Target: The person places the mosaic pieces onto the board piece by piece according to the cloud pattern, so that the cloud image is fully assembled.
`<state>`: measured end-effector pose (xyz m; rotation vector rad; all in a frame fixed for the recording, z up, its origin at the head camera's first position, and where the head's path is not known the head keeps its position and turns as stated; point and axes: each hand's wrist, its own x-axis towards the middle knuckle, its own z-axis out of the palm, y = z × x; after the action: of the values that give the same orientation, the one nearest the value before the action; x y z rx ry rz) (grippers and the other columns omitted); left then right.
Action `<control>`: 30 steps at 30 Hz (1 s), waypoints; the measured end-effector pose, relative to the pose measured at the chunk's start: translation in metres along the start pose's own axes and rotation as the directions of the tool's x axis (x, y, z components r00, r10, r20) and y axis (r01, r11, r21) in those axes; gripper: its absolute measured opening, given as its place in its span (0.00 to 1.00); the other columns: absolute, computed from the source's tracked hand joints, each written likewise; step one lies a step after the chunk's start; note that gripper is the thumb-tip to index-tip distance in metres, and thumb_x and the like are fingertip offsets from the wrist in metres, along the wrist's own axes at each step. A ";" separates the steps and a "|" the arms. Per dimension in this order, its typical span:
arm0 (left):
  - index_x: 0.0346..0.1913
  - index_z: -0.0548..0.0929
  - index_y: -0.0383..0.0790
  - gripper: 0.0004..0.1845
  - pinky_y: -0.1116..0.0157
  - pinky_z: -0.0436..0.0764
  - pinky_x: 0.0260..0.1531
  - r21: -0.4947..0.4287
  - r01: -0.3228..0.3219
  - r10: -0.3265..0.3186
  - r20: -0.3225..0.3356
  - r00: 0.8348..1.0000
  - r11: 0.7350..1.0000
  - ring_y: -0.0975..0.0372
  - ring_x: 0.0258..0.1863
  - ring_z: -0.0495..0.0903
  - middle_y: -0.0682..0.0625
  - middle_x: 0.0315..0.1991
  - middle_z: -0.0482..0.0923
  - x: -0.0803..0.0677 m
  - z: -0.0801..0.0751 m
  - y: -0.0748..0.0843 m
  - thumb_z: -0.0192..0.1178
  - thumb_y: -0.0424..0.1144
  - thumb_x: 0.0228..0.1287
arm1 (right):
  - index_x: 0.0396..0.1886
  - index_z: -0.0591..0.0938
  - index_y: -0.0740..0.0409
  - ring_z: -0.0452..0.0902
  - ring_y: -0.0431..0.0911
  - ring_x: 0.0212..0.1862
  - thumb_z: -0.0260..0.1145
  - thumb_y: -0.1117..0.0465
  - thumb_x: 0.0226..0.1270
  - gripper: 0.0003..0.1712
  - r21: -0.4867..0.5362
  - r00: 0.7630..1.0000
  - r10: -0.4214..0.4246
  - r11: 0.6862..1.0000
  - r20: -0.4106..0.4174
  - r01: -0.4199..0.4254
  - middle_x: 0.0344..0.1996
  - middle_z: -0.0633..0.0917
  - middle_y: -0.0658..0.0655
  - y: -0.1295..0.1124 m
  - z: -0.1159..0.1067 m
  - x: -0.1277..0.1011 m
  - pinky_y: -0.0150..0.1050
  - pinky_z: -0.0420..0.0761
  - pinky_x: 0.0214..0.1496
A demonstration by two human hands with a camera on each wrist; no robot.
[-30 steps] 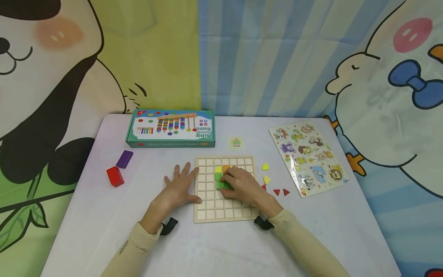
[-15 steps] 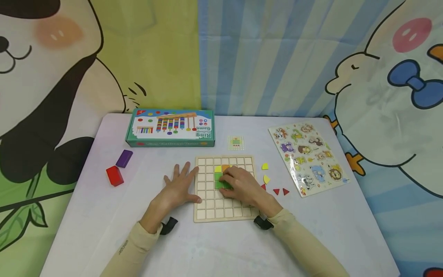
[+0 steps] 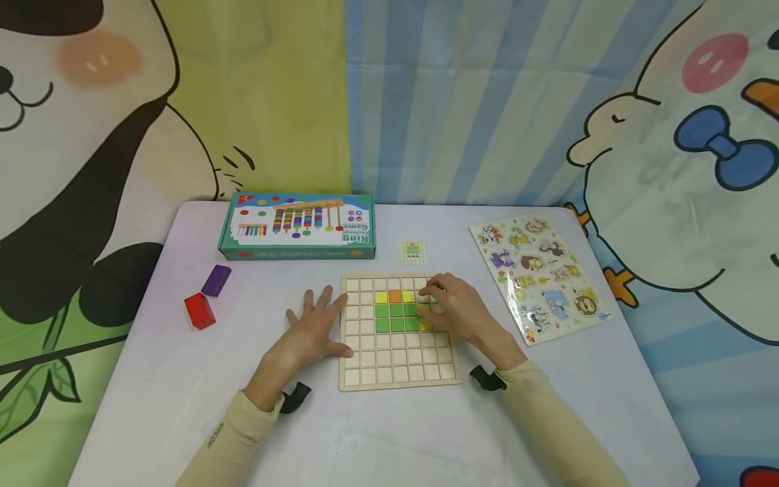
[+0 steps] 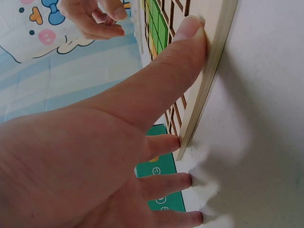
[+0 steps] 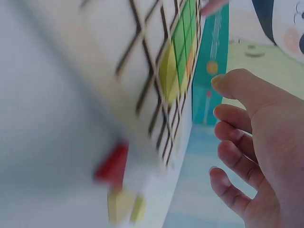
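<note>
Have shifted the right-hand grip rightward from over the green tiles, now loosely bent with nothing grasped. Keep the left-hand grip spread and empty, touching the wooden board, with green and yellow tiles seated in its upper half.

box left of card | 2 blocks left of board | sheet right of board

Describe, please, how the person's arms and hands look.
The long beige fabric left sleeve has a small dark marking; the long right sleeve is also beige. A small black attachment shows at each wrist. The bare left hand and right hand wear no gloves.
</note>
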<state>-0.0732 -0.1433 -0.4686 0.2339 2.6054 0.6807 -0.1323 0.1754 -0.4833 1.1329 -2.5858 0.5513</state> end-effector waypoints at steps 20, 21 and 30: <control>0.81 0.56 0.42 0.62 0.18 0.40 0.60 -0.011 0.000 0.000 -0.008 1.000 1.000 0.29 0.78 0.32 0.33 0.82 0.39 0.001 0.004 -0.003 0.80 0.52 0.45 | 0.51 0.87 0.61 0.79 0.52 0.47 0.78 0.52 0.59 0.24 -0.047 0.926 0.334 0.943 0.179 -0.331 0.47 0.83 0.59 0.062 -0.032 -0.046 0.50 0.82 0.48; 0.81 0.56 0.42 0.62 0.18 0.40 0.60 -0.011 -0.001 0.001 -0.009 1.000 1.000 0.29 0.78 0.32 0.33 0.82 0.39 0.001 0.005 -0.003 0.80 0.52 0.45 | 0.51 0.87 0.61 0.78 0.52 0.47 0.77 0.52 0.60 0.24 -0.047 0.918 0.346 0.938 0.195 -0.344 0.47 0.83 0.59 0.063 -0.032 -0.046 0.50 0.82 0.49; 0.81 0.55 0.42 0.62 0.18 0.40 0.61 0.005 0.002 -0.002 -0.007 1.000 1.000 0.29 0.78 0.32 0.33 0.82 0.39 0.001 0.004 -0.002 0.80 0.52 0.46 | 0.47 0.89 0.59 0.79 0.53 0.47 0.77 0.56 0.60 0.17 -0.008 0.917 0.339 0.938 0.211 -0.345 0.46 0.83 0.59 0.069 -0.031 -0.047 0.51 0.82 0.49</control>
<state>-0.0730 -0.1432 -0.4730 0.2311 2.6144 0.6754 -0.1501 0.2621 -0.4896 0.7818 -2.9955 0.5704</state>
